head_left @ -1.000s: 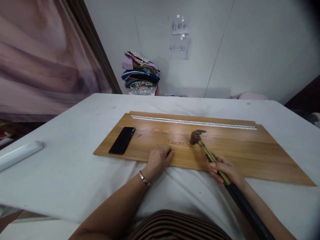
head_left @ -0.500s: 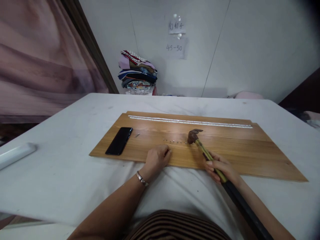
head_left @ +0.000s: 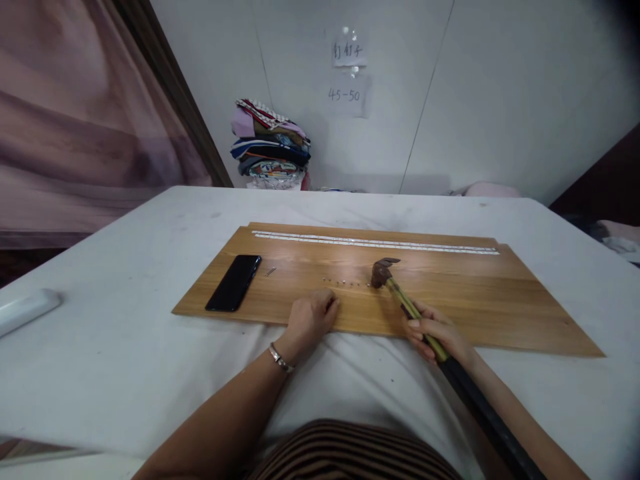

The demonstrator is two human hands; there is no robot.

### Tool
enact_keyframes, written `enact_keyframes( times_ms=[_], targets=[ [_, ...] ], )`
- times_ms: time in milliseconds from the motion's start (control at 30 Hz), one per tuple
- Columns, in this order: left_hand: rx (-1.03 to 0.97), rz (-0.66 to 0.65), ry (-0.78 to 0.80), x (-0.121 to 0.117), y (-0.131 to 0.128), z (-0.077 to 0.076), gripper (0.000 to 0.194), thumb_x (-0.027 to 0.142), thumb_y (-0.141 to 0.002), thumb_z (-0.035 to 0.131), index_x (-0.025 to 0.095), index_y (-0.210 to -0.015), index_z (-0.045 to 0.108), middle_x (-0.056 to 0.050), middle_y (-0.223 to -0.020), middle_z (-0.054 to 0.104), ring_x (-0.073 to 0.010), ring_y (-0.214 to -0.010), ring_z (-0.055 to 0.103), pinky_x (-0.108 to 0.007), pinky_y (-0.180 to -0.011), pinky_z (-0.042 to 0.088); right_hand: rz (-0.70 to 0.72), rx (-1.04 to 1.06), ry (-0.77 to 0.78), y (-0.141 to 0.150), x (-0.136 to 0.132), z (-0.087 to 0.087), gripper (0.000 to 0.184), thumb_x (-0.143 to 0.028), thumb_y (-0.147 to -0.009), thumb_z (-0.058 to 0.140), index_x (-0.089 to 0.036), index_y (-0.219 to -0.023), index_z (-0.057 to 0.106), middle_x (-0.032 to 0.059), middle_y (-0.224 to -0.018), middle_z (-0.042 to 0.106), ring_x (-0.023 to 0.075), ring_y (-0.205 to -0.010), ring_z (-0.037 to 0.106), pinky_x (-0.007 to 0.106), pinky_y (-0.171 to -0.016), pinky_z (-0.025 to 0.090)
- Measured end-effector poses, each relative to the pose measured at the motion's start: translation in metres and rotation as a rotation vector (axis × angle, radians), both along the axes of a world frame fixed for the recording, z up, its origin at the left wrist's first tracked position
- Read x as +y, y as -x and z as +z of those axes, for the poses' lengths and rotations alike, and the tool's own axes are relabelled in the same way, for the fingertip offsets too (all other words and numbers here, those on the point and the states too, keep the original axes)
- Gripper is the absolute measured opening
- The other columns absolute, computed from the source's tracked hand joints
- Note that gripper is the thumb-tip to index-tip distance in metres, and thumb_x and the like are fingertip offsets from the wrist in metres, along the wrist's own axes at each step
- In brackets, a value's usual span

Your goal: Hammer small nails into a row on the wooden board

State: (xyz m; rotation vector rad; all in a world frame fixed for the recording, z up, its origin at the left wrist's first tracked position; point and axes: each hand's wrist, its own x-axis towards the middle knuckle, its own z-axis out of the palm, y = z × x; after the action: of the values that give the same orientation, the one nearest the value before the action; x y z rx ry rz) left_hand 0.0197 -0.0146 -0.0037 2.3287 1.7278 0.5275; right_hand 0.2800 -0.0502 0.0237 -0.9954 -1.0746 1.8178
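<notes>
My right hand (head_left: 437, 333) is wrapped around the handle of a claw hammer (head_left: 405, 300), which has a rusty brown head and a yellow and black handle. The hammer's head is low over a wooden board (head_left: 480, 307), right by the right end of a row of small nails (head_left: 351, 283). Whether it touches the last nail I cannot tell. Curled closed, my left hand (head_left: 313, 315) rests on the board's near edge, just in front of the row. Its palm side is hidden. Farther left, a few loose nails (head_left: 271, 271) lie near a black phone (head_left: 233, 283).
Two white measuring strips (head_left: 375, 243) run along the board's far side. The board lies on a white-covered table (head_left: 125, 280). At left is a white roll-shaped object (head_left: 30, 311). Folded clothes (head_left: 273, 143) are stacked behind the table, near a pink curtain (head_left: 85, 113).
The whole scene has shifted slightly left as my head turned a little. Against the board, both hands and the hammer look almost unmoved.
</notes>
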Motion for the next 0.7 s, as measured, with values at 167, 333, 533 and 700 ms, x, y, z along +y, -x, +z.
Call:
enact_keyframes(
  times_ms=[167, 333, 533, 700],
  targets=[
    [-0.006, -0.006, 0.008, -0.0001, -0.0001, 0.0015, 0.022, 0.032, -0.091, 0.043, 0.020, -0.077, 0.055, 0.000, -0.078, 0.064, -0.0136, -0.073, 0.058, -0.024, -0.061, 0.032, -0.010, 0.026, -0.011, -0.0002, -0.0013, 0.0007, 0.023, -0.031, -0.072, 0.065, -0.020, -0.080, 0.047, -0.0096, -0.051, 0.047, 0.0024, -0.026, 0.034, 0.012, -0.025, 0.032],
    [-0.013, -0.014, 0.009, -0.0003, 0.0000, 0.0022, 0.022, 0.032, -0.091, 0.043, 0.020, -0.076, 0.054, 0.000, -0.075, 0.063, -0.0133, -0.071, 0.057, -0.024, -0.061, 0.031, -0.009, 0.023, -0.010, 0.0002, 0.0012, -0.0012, 0.022, -0.031, -0.072, 0.065, -0.020, -0.078, 0.047, -0.0096, -0.049, 0.047, 0.0026, -0.025, 0.034, 0.012, -0.024, 0.031],
    [-0.021, -0.010, -0.003, 0.0004, -0.0002, 0.0012, 0.021, 0.031, -0.090, 0.044, 0.020, -0.075, 0.053, 0.000, -0.076, 0.064, -0.0137, -0.072, 0.057, -0.024, -0.062, 0.032, -0.001, 0.010, -0.018, -0.0001, 0.0023, -0.0032, 0.021, -0.031, -0.073, 0.064, -0.020, -0.079, 0.048, -0.0094, -0.049, 0.047, 0.0028, -0.026, 0.035, 0.012, -0.024, 0.031],
    [-0.010, -0.015, -0.016, -0.0007, -0.0008, 0.0026, 0.020, 0.030, -0.090, 0.045, 0.020, -0.076, 0.055, 0.000, -0.077, 0.065, -0.0138, -0.072, 0.057, -0.024, -0.062, 0.033, 0.007, 0.001, -0.026, -0.0021, -0.0004, -0.0044, 0.021, -0.032, -0.075, 0.064, -0.020, -0.079, 0.048, -0.0093, -0.050, 0.046, 0.0026, -0.026, 0.035, 0.012, -0.025, 0.031]
  ],
)
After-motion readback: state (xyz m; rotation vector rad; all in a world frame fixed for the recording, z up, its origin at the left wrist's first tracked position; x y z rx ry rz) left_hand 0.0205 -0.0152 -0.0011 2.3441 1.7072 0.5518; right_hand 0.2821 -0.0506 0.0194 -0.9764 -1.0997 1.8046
